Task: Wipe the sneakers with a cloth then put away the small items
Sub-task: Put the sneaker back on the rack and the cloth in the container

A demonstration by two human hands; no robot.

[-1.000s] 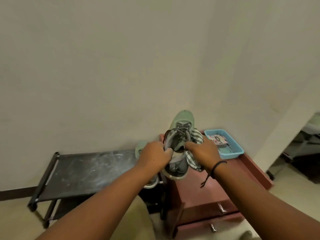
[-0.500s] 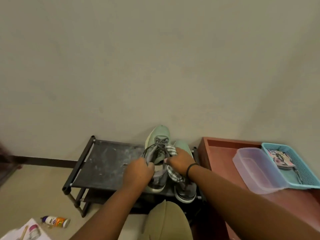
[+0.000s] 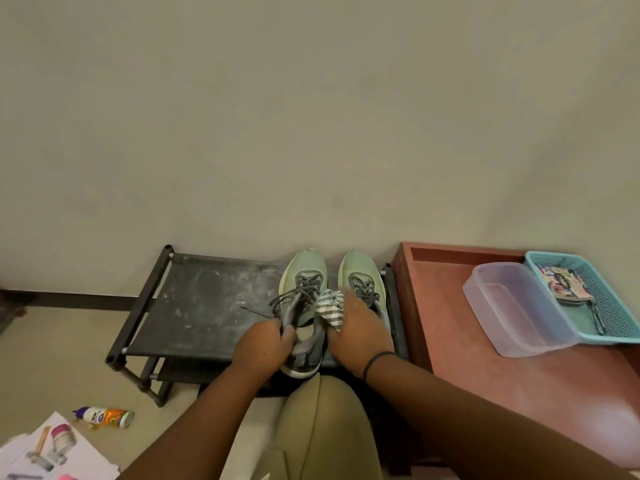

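Left hand [image 3: 260,344] grips the light, floppy-collared left sneaker [image 3: 302,306] on the shoe rack [image 3: 194,306]; right hand [image 3: 358,329] pinches the soft striped cloth [image 3: 329,306].

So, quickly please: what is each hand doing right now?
Left hand: closed, gripping the heel of the left sneaker.
Right hand: holding the striped cloth.

light: dim, even, warm | shadows: soft | blur: slight, perhaps motion | edges: wide-angle bowing
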